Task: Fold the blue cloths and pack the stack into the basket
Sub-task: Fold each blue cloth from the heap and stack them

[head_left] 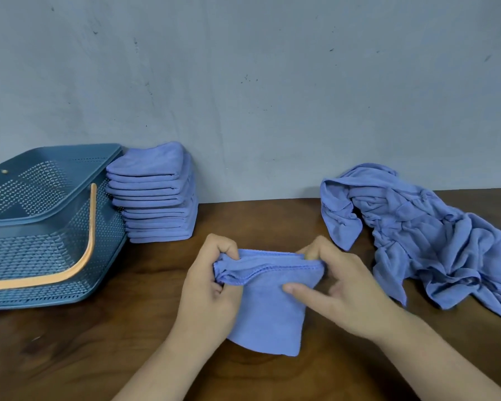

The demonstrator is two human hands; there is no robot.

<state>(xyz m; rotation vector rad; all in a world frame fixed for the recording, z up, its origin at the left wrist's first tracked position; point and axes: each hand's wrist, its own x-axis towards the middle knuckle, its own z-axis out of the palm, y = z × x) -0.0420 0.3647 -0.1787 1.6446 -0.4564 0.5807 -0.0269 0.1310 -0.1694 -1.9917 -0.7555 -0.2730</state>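
Cloth (269, 319) on the table (99, 342) is pinched along its far hem, left hand (211, 282) and right hand (344, 287) each clamped on a corner. Stack (156, 204) is parked up-left beside the basket (26, 221), so probably reached easier by the left.

Both bare forearms come in from the near edge of the table (70, 342) and lean toward each other. The left hand (214, 285) is curled, and its fingers and thumb pinch the left end of the upper hem of a blue cloth (269, 319). The right hand (347, 290) has its back up; its bent fingers grip the right end of the same hem, and one straight digit lies across the cloth, pointing left. The hands are near, not touching.
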